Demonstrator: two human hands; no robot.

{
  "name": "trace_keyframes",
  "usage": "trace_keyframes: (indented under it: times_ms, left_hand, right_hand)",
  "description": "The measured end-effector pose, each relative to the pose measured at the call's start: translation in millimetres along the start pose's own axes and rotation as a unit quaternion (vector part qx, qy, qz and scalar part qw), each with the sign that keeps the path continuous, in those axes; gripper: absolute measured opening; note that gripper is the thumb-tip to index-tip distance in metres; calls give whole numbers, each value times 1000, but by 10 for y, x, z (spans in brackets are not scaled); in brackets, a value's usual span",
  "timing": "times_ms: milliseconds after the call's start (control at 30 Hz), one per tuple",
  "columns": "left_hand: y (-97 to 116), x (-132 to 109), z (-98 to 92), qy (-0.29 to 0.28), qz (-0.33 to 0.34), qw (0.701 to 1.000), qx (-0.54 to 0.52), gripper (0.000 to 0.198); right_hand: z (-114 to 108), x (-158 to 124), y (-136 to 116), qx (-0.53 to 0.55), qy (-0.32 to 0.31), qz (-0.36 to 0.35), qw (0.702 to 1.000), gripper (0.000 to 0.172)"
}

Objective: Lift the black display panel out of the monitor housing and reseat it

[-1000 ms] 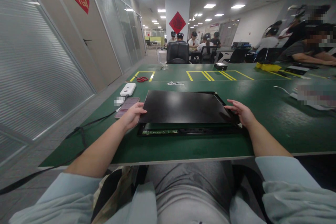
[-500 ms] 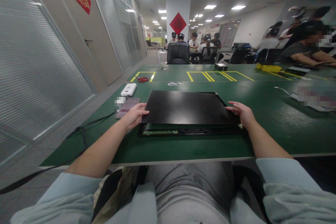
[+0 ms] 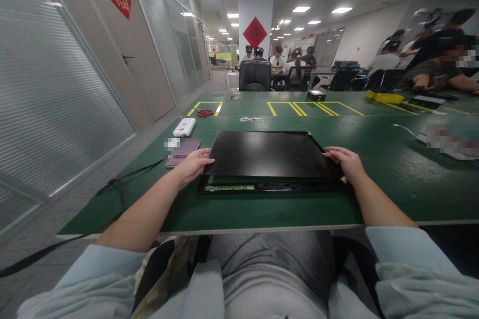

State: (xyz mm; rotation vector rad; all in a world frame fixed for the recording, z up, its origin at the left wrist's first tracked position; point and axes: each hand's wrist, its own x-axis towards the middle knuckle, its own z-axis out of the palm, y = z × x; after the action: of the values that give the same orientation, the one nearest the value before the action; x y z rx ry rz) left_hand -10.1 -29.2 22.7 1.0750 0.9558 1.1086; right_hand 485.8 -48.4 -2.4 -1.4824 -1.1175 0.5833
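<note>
A glossy black screen panel (image 3: 267,154) lies between my two hands, held at its short sides. My left hand (image 3: 194,165) grips its left edge, thumb on top. At the right edge my right hand (image 3: 346,162) holds the panel between thumb and fingers. Under the panel rests a black frame (image 3: 299,187), mostly covered; its near side sticks out toward me. A strip of green circuit board (image 3: 230,188) shows in the frame's near left part. The panel's near edge seems slightly raised above the frame.
Left of the panel lie a phone-like slab (image 3: 183,152) and a white device (image 3: 184,127). Red-handled scissors (image 3: 204,112), small white pieces (image 3: 252,119) and a black box (image 3: 316,95) lie farther back on the green table (image 3: 374,194). People work at the far right, beside a yellow tray (image 3: 385,97).
The panel has shifted very slightly to the right and down in view, with both hands still on it. A person at the far right has moved an arm.
</note>
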Motion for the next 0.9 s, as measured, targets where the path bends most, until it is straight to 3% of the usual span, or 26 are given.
trace_keyframes:
  times_ms: [233,500,900]
  left_hand:
    - [-6,-3,-4,-1,-4,1000,7,45]
    - [-17,1,0,9,0,1000,12,47]
    - [-20,-7,-9,-5,-6,1000,14,46]
  right_hand:
    - [-26,45,106,-31,44,-27,998,23]
    - [-31,53,120,-44,7,-29,999,21]
    - [-30,13,64,-94,6,-28,995,26]
